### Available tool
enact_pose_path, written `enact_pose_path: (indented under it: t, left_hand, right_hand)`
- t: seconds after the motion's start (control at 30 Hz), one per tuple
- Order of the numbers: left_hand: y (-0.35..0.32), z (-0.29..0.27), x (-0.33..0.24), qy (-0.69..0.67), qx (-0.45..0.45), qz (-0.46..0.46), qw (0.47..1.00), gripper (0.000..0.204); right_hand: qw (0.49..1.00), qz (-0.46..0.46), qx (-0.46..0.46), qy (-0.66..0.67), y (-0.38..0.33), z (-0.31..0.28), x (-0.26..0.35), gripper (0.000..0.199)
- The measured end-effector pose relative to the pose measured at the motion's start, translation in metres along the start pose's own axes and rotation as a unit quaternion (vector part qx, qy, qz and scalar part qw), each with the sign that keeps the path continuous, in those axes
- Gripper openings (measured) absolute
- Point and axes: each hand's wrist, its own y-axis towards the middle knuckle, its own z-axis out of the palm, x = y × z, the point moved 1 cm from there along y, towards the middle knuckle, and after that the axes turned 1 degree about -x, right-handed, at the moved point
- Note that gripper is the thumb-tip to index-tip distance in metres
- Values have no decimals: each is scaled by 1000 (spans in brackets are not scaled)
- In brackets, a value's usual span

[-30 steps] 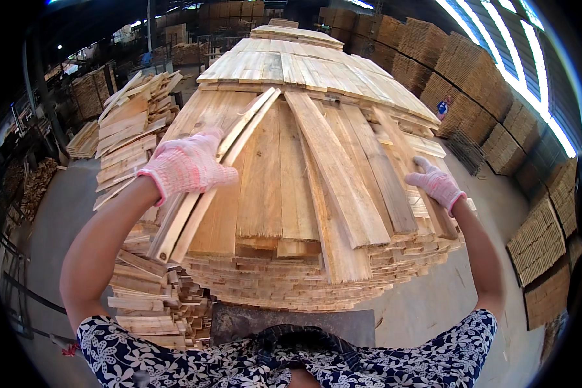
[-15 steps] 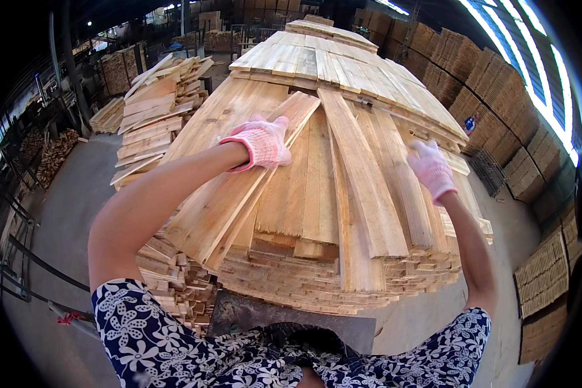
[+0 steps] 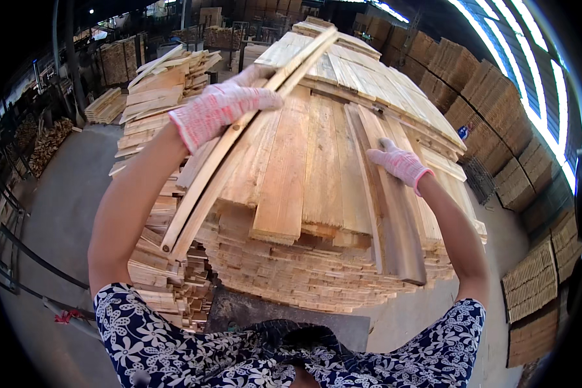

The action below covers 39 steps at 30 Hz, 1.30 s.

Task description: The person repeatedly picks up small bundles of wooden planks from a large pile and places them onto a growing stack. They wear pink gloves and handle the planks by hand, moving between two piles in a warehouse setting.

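My left hand [image 3: 229,107], in a pink and white knit glove, is closed around a pair of narrow-looking wooden boards [image 3: 204,178]. They are tilted up on edge above the left side of the stack, their far ends raised. My right hand [image 3: 398,161], gloved the same way, grips a darker brown board [image 3: 394,220] at the right of the stack, fingers over its upper face and edge. Between my hands, several pale boards [image 3: 284,187] lie flat, side by side, on top of the big stack [image 3: 291,278].
Loose boards are heaped in a pile [image 3: 152,103] on the left. Farther off, more layered boards [image 3: 368,71] cover the stack. Tall stacks of boards [image 3: 498,103] line the right side. A dark flat surface [image 3: 284,317] lies close to my body, and a metal rail [image 3: 39,258] runs at lower left.
My left hand has moved left and raised the boards, turning them on edge. My right hand has moved left onto the brown board. The slanted board in the middle no longer lies there.
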Motion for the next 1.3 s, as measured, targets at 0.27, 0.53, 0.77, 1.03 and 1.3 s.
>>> enact_pose_path:
  t: [0.27, 0.53, 0.77, 1.03, 1.3]
  left_hand:
    - [-92, 17, -37, 178, 5, 140, 974, 77]
    - [-210, 83, -30, 481, -30, 401, 779, 65]
    - [-242, 186, 10, 436, -156, 437, 771, 81]
    - [-195, 228, 19, 534, -316, 515, 592, 59]
    - [-97, 185, 17, 494, -22, 543, 679, 49]
  right_hand:
    - [998, 32, 36, -28, -3, 0, 44, 88]
    - [994, -97, 44, -6, 5, -25, 29, 96]
    - [963, -243, 51, -105, 16, -46, 57, 97]
    - [959, -279, 18, -36, 11, 15, 45, 87]
    - [958, -281, 11, -51, 57, 7, 38, 85]
